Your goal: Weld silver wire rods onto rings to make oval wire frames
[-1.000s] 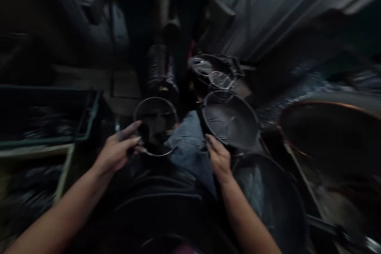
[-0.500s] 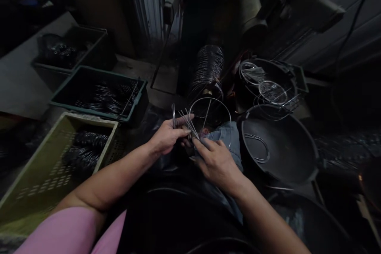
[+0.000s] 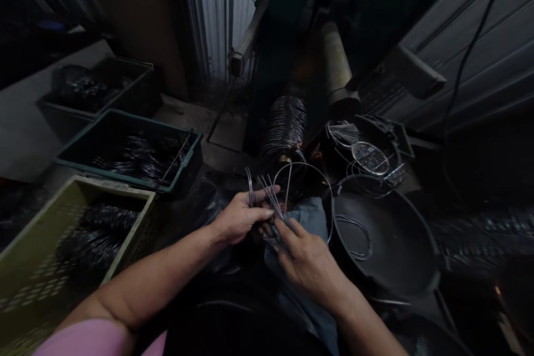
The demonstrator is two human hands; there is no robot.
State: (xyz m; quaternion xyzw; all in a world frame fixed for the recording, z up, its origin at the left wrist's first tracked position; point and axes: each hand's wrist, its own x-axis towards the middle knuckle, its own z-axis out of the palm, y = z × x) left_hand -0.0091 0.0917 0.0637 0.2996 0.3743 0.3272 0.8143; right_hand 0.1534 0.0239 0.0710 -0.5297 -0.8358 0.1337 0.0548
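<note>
My left hand is closed around a few thin metal wire rings, which stand up behind the thumb. Its thumb and index finger point right, touching a fan of short straight wire rods. My right hand pinches the lower ends of those rods. A larger wire hoop arches up behind both hands; where it is gripped is hidden by the fingers. Beneath the hands lies blue-grey cloth.
On the right, a dark round pan holds wire loops; behind it another pan carries wire parts. A wire coil sits ahead. Left stand a yellow crate and a green crate, both with dark wire pieces.
The view has tilted up slightly, so everything sits lower in the picture. Both hands keep their hold on the wires, and the fan of rods looks a little narrower.
</note>
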